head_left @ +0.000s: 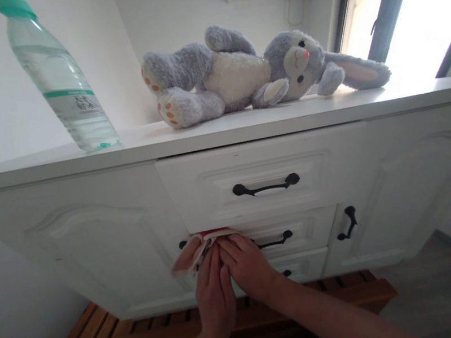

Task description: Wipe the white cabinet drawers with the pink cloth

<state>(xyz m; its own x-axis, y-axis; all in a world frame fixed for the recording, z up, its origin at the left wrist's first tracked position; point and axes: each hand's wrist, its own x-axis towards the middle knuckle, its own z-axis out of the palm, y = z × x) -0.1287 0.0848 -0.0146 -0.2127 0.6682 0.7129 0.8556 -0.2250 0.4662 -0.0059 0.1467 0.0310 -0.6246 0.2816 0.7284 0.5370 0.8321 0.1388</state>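
Touching hands (229,277), red-white packet (197,249) at fingertips
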